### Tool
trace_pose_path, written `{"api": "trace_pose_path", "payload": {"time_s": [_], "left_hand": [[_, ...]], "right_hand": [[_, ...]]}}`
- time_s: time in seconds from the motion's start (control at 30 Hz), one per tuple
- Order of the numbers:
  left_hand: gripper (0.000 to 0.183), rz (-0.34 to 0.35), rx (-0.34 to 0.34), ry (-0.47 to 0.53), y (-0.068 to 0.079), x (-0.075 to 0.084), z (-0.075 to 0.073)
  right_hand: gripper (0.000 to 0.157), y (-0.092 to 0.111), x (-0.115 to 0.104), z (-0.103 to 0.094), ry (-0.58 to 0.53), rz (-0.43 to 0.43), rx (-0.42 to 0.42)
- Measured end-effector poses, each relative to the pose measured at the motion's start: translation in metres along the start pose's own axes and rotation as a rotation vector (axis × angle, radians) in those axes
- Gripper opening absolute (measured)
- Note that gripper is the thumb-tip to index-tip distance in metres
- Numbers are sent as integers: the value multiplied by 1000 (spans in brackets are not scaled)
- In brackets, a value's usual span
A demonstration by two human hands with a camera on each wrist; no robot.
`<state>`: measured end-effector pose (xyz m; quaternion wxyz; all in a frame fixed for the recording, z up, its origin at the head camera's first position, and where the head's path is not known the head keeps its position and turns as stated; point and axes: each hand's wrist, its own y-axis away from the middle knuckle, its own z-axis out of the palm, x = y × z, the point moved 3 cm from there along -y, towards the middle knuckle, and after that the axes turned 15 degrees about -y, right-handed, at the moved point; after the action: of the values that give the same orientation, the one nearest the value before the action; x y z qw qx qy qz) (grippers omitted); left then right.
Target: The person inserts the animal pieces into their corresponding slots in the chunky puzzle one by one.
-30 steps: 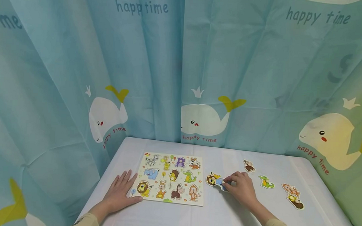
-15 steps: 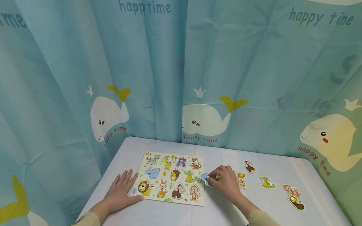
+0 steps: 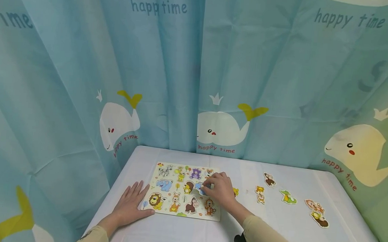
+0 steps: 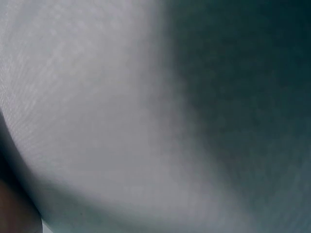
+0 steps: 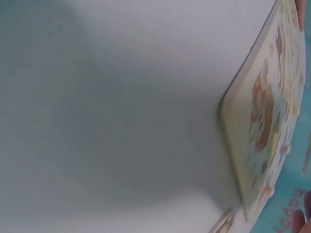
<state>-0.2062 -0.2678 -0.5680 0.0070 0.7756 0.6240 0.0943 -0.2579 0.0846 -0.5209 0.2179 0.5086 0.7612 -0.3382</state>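
Note:
A flat animal puzzle board (image 3: 185, 211) lies on the table, with colourful animals in rows; its corner also shows in the right wrist view. My right hand (image 3: 221, 191) is over the right side of the board and pinches a blue elephant puzzle piece (image 3: 198, 188) between thumb and fingers. Part of the elephant is hidden by the fingers. At the board's left edge my left hand (image 3: 130, 203) rests with fingers spread and thumb by the lower left corner. A yellow lion piece (image 3: 236, 192) peeks out behind the right hand, mostly covered.
Right of the board lie a small orange animal piece (image 3: 260, 195), a brown monkey-like piece (image 3: 269, 179), a green crocodile piece (image 3: 288, 197), and an orange piece (image 3: 313, 206) touching a hedgehog piece (image 3: 319, 220). A blue whale-print curtain (image 3: 170, 79) hangs behind the white table (image 3: 170, 234).
The right hand has picked up the elephant piece from beside the lion piece and carried it left over the board. The left hand stays at the board's edge.

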Motion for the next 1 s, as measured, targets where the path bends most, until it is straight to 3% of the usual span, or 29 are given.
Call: {"api": "trace_pose_path", "payload": {"time_s": [0.3, 0.7, 1.0], "left_hand": [[111, 12, 37, 23, -2, -1, 3], [111, 17, 74, 22, -2, -4, 5], [109, 22, 53, 13, -1, -2, 5]], "right_hand": [[10, -15, -20, 29, 11, -29, -37], [11, -34, -43, 53, 40, -62, -35], [12, -44, -53, 68, 56, -61, -43]]}}
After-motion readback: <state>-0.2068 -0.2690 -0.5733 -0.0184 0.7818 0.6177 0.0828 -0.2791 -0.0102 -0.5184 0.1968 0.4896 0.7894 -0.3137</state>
